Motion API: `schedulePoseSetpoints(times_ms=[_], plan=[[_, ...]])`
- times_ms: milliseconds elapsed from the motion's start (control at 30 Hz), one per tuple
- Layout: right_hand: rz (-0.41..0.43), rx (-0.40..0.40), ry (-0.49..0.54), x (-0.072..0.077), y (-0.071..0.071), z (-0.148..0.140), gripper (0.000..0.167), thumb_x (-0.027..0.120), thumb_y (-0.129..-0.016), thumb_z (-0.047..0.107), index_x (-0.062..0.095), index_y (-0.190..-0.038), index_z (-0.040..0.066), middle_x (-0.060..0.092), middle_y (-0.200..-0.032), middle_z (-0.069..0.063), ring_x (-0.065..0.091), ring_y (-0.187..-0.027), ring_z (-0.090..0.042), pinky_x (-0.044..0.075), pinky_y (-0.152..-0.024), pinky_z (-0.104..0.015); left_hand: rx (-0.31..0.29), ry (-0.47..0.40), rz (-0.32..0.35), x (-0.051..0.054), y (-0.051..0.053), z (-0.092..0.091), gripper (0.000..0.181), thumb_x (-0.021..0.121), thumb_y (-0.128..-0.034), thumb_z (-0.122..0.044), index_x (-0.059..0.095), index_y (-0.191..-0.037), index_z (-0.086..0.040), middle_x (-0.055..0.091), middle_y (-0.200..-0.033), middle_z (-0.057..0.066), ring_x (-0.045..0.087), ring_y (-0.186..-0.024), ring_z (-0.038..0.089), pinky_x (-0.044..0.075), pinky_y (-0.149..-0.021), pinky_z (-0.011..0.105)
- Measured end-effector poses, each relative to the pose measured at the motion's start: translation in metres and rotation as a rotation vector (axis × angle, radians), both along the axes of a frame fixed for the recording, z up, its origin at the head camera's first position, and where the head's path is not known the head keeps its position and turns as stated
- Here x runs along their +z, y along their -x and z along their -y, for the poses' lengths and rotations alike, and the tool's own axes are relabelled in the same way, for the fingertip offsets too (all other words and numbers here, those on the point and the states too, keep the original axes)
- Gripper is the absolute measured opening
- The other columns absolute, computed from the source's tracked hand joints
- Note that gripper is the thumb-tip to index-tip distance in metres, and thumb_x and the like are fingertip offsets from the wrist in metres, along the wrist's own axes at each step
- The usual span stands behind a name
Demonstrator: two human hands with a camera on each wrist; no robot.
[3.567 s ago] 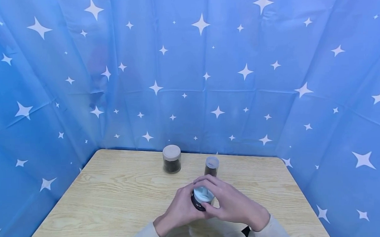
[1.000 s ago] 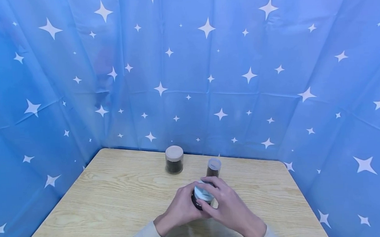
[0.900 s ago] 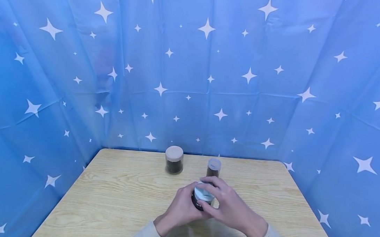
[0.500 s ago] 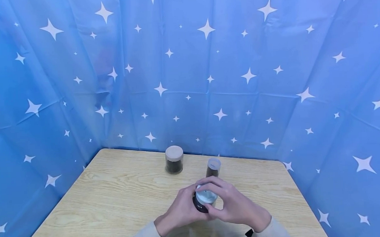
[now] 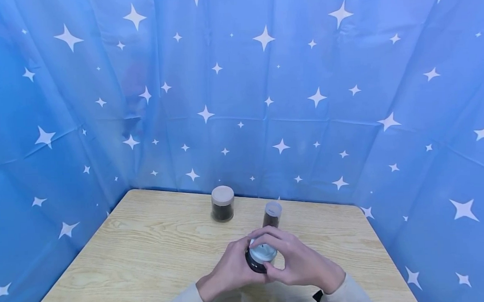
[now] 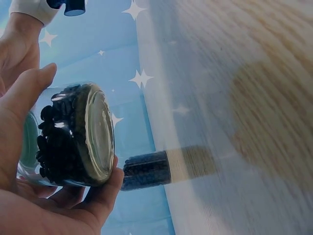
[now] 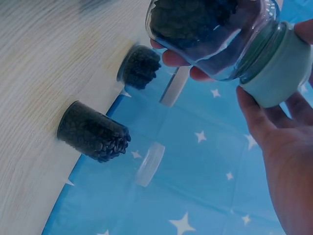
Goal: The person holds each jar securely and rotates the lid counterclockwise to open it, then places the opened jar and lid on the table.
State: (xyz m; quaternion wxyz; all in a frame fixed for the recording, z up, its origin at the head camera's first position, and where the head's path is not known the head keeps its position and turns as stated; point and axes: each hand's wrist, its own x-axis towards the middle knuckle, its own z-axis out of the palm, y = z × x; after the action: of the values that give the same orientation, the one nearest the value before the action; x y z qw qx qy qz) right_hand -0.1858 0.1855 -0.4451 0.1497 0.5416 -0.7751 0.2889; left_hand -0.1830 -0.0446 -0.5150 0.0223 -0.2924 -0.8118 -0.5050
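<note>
My left hand [image 5: 232,267] grips a clear glass jar [image 6: 100,139] partly filled with dark beans or seeds, which look like coffee beans. In the left wrist view the bottom of this jar shows, held off the table. Over its mouth sits a pale blue lid [image 5: 263,254], also seen side-on in the right wrist view. The fingers and thumb of my right hand [image 5: 303,262] curl round that lid from above. A greenish band [image 7: 261,54] shows at the jar's neck, just below the lid. Part of the jar is hidden behind both hands in the head view.
Two more lidded jars with dark contents stand on the wooden table [image 5: 149,243]: a wide one [image 5: 222,209] at the back and a narrow one [image 5: 272,216] just beyond my hands. A blue star-patterned curtain [image 5: 240,93] surrounds the table's back and sides.
About a second ago my right hand was turned further round on the lid; it has since rotated back, its wrist swinging right. My left hand keeps its hold on the jar.
</note>
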Motion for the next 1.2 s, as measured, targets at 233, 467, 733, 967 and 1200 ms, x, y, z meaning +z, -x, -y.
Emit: schedulePoseSetpoints(times_ms=[233,467,733,967,1200], plan=[[0.011,0.005,-0.006,0.000,-0.003,0.002,0.056,0.082,-0.087,-0.005,0.068,-0.137,0.017,0.071,-0.150,-0.005,0.074,-0.137,-0.018,0.063,-0.115,-0.030,-0.004,-0.003,0.016,-0.001,0.000,0.000,0.076,0.105,-0.0852,-0.044,0.068,-0.148,-0.024,0.082,-0.127,-0.007,0.076,-0.111,-0.001,0.065,-0.099,0.025],[0.028,-0.009,-0.031,-0.001,-0.005,0.002,0.052,0.081,-0.088,-0.004,0.067,-0.133,0.017,0.071,-0.150,-0.004,0.073,-0.137,-0.018,0.066,-0.111,-0.036,-0.006,0.004,0.018,-0.001,-0.002,0.001,0.079,0.106,-0.0842,-0.044,0.068,-0.150,-0.025,0.082,-0.127,-0.008,0.075,-0.112,-0.001,0.065,-0.099,0.025],[0.028,-0.039,-0.049,0.000,-0.007,0.001,0.051,0.083,-0.089,0.000,0.067,-0.134,0.018,0.070,-0.153,-0.005,0.072,-0.142,-0.023,0.065,-0.114,-0.041,-0.009,0.007,0.022,-0.003,-0.002,0.000,0.080,0.106,-0.0845,-0.044,0.066,-0.151,-0.026,0.082,-0.127,-0.007,0.076,-0.111,0.000,0.065,-0.098,0.025],[-0.014,-0.191,-0.042,-0.005,-0.013,0.003,0.061,0.089,-0.097,0.019,0.067,-0.154,0.017,0.065,-0.160,-0.005,0.074,-0.135,-0.021,0.068,-0.108,-0.042,0.019,0.021,0.005,-0.003,0.000,-0.002,0.070,0.104,-0.0845,-0.035,0.070,-0.146,-0.030,0.081,-0.128,-0.009,0.076,-0.113,0.001,0.065,-0.098,0.027],[-0.061,-0.391,-0.012,-0.008,-0.020,0.010,0.068,0.091,-0.101,0.036,0.064,-0.161,0.023,0.065,-0.162,-0.004,0.074,-0.138,-0.024,0.069,-0.105,-0.046,0.055,0.031,-0.058,-0.003,0.004,-0.004,0.072,0.105,-0.0819,-0.030,0.071,-0.145,-0.025,0.082,-0.128,-0.009,0.076,-0.116,0.004,0.065,-0.102,0.030]])
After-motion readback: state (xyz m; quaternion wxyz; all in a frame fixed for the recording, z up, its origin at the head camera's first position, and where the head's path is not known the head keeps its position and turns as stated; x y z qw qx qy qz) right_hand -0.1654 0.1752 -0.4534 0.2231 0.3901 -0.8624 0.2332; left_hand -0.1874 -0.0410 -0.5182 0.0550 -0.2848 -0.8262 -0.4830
